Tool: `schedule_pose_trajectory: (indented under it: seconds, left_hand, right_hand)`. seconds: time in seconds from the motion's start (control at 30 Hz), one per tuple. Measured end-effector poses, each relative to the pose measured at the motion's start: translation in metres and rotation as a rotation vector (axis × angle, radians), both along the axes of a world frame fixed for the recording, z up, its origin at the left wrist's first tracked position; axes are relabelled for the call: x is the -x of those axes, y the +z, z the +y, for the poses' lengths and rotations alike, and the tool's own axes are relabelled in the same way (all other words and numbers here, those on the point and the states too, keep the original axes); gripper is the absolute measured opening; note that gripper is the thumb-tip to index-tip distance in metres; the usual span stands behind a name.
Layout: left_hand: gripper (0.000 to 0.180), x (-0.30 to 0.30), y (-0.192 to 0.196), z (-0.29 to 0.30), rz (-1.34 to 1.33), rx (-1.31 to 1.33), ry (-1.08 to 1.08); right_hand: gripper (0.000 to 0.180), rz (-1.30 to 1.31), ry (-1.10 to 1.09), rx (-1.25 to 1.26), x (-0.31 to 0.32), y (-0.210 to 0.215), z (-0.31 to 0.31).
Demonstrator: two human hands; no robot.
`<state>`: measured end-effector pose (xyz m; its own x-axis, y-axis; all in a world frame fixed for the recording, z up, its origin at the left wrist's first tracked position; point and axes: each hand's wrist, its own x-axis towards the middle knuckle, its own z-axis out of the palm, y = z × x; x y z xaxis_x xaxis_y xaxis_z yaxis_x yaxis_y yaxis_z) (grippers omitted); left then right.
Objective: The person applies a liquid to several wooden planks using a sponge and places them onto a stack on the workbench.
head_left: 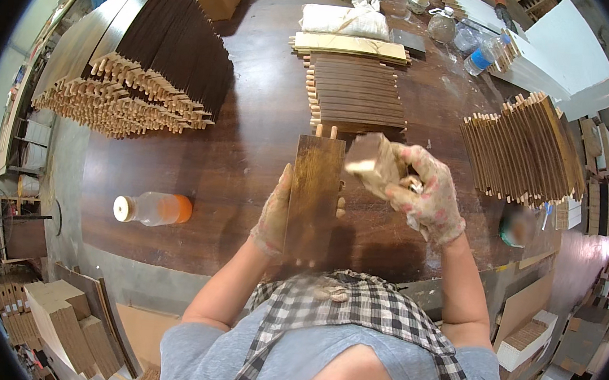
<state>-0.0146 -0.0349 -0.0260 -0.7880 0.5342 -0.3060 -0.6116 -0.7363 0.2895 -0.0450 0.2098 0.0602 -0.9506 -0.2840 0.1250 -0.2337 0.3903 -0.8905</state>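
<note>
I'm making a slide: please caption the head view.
Gloved left hand grips a dark board as the right hand holds a blurred block, pegged boards stacked on the table.

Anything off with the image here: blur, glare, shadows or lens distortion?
Head view: the tan block in the right hand looks smeared, while the dark board in the left hand is clearer; head view: the tabletop shows sheen and soft shadows; head view: fisheye bending toward a black rim.
</note>
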Motion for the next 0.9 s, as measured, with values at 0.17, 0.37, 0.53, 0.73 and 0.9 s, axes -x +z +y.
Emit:
schedule_pose_trajectory:
  seconds: [0.17,0.37,0.53,0.73,0.9]
  left_hand:
    - [0.068,0.0,0.002,0.0,0.025,-0.025,0.057]
    - [0.065,0.018,-0.014,-0.006,0.05,-0.145,0.117]
    - [0.068,0.016,0.022,0.004,-0.001,-0.068,0.14]
    - [0.076,0.022,-0.018,-0.008,0.018,-0.258,0.082]
    - [0.079,0.017,-0.013,0.01,0.029,0.146,0.156]
  right_hand:
    - [0.047,-0.049,0.286,-0.162,-0.009,-0.008,-0.002]
    - [0.053,-0.259,0.074,0.178,-0.014,-0.007,0.002]
    - [0.047,0.053,0.147,-0.135,-0.012,-0.028,-0.022]
    - [0.047,-0.173,0.278,0.02,-0.034,0.002,-0.01]
    - [0.041,0.249,0.447,-0.395,-0.022,0.016,-0.044]
